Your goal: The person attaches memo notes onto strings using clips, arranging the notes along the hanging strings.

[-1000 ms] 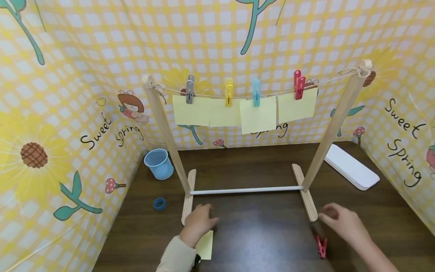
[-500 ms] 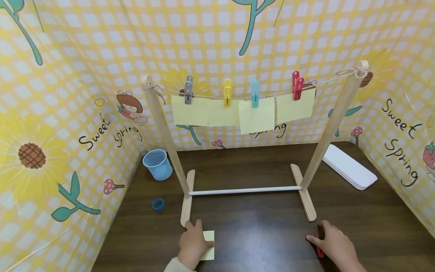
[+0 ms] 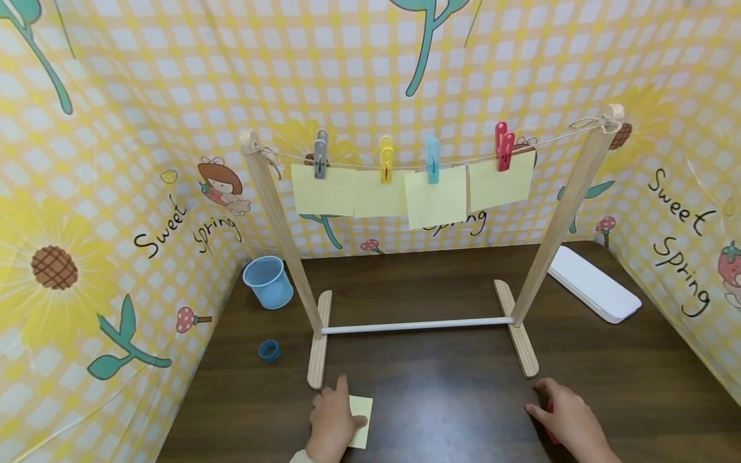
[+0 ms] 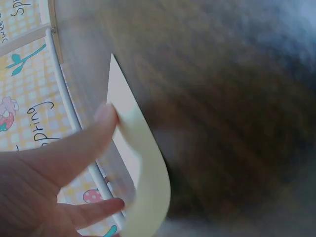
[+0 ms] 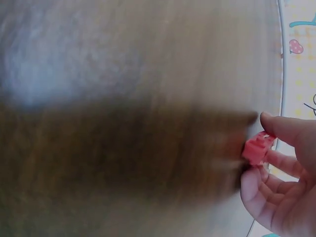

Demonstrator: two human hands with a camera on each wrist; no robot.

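Note:
My left hand (image 3: 331, 421) is low on the dark table, its thumb over a pale yellow sticky note (image 3: 362, 406). In the left wrist view the note (image 4: 148, 163) bends in a curve, held between thumb and fingers. At the right, my right hand (image 3: 573, 421) grips a small red clothespin (image 5: 257, 149), mostly covered by the hand in the head view. Behind both hands stands a wooden rack with a string (image 3: 550, 140). Grey (image 3: 320, 154), yellow (image 3: 386, 159), blue (image 3: 432, 159) and red (image 3: 505, 148) clothespins hold yellow notes (image 3: 437, 206) on it.
A light blue bucket (image 3: 269, 283) and a dark blue ring (image 3: 269, 350) are left of the rack. A white case (image 3: 595, 285) lies at the right. The rack's wooden feet (image 3: 523, 350) and white crossbar (image 3: 417, 326) stand just beyond the hands. Patterned cloth (image 3: 145, 128) surrounds the table.
My left hand has come down onto the note, which has turned slightly and shifted right. My right hand has moved down and left and taken hold of the red clothespin on the table.

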